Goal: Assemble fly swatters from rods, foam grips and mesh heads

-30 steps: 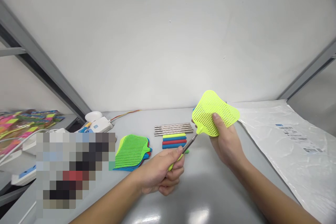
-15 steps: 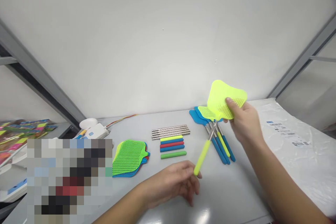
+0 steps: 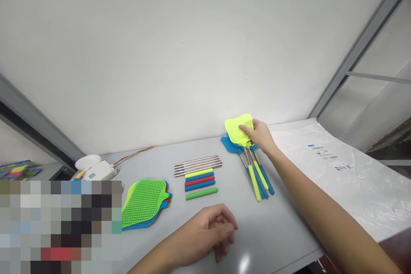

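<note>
My right hand (image 3: 261,136) grips the perforated head of a yellow fly swatter (image 3: 233,127), thumb on its face. The swatter's yellow handle points toward me over a bunch of assembled swatters with blue handles (image 3: 271,182) and another yellow one. Below the loose parts, my left hand (image 3: 213,231) hovers over the table with loosely curled fingers and nothing visible in it. Nearest to it lies a green handle grip (image 3: 201,193). Behind that are a red grip (image 3: 199,180), blue and yellow grips, and several metal rods (image 3: 197,165) in a row.
A stack of loose swatter heads (image 3: 146,201), green on top, lies on the grey table (image 3: 257,239) at left. Beyond it sits a white device (image 3: 99,171) with thin wires. White plastic-wrapped material (image 3: 324,180) covers the right side. A wall (image 3: 192,72) stands behind.
My right hand has lowered the yellow swatter onto the bunch. My left hand has let go of its handle and drawn away. The view has shifted right.
</note>
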The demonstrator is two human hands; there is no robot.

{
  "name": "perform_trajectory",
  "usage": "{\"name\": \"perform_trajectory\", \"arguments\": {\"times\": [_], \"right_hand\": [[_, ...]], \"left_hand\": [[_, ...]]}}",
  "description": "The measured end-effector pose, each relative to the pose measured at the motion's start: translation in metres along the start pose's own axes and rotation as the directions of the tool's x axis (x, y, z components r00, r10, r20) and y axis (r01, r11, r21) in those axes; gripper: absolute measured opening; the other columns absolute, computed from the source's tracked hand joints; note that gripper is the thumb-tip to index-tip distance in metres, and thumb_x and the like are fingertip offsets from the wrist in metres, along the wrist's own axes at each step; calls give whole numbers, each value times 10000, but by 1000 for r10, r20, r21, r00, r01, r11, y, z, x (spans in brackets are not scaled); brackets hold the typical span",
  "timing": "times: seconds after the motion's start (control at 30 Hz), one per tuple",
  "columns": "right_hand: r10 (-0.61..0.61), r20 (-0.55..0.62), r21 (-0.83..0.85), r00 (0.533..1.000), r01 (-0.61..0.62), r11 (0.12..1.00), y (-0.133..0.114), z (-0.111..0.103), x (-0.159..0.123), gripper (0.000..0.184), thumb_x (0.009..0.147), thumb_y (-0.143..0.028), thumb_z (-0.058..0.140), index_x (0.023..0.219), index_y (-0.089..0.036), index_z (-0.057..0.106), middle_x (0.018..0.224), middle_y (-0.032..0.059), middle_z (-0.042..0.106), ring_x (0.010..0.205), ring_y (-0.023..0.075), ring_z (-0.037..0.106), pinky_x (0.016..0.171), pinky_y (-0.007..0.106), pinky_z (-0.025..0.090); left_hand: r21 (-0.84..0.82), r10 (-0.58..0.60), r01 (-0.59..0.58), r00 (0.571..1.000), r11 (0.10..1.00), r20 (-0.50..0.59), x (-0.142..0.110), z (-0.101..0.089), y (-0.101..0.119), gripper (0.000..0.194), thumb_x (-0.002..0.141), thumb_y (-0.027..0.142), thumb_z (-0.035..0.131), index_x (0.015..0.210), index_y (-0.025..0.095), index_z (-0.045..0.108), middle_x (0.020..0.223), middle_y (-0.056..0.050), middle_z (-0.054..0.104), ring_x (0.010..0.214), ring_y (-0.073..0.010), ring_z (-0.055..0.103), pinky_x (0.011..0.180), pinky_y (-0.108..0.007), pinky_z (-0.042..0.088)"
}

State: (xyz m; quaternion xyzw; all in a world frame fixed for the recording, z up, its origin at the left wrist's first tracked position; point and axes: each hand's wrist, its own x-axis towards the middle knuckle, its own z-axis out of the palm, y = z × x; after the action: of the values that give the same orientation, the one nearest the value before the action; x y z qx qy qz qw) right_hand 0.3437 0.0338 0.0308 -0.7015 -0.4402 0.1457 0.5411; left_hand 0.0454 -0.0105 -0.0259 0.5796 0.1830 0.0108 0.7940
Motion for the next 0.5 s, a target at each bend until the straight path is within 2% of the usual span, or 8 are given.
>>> {"name": "perform_trajectory", "arguments": {"times": [0.13,0.2,0.3,0.5], "right_hand": [[74,46,-111,996,-69,991,9,1,21,341,815,-412,678,982,-117,648,831,100,698,575,167,622,493,286,495],[125,102,-166,987,-107,980,13,2,29,337,861,-386,650,1066,-119,636,981,108,684,745,196,658,641,335,548],[189,189,-232,964,-143,962,19,3,35,348,922,-342,590,1218,-161,572,1209,95,599,1006,222,623,837,425,536],[224,225,-351,948,-136,927,31,3,38,354,926,-339,585,1235,-168,562,1232,96,587,1027,224,615,851,433,531]], "left_hand": [[11,-17,17,1000,1000,-4,-1,0,2,238,883,387,597,951,162,557,801,-10,593,616,-96,562,528,-208,420],[23,-21,21,1000,1000,-4,-2,0,2,225,889,373,590,952,159,556,806,-12,596,620,-93,559,530,-204,408],[39,-17,18,1000,999,-8,-3,-1,3,225,891,369,588,955,156,557,803,-13,599,622,-95,558,524,-202,390],[50,-43,43,999,998,-16,-3,-1,4,220,890,363,586,964,157,568,813,-15,600,643,-104,572,526,-203,381]]}}
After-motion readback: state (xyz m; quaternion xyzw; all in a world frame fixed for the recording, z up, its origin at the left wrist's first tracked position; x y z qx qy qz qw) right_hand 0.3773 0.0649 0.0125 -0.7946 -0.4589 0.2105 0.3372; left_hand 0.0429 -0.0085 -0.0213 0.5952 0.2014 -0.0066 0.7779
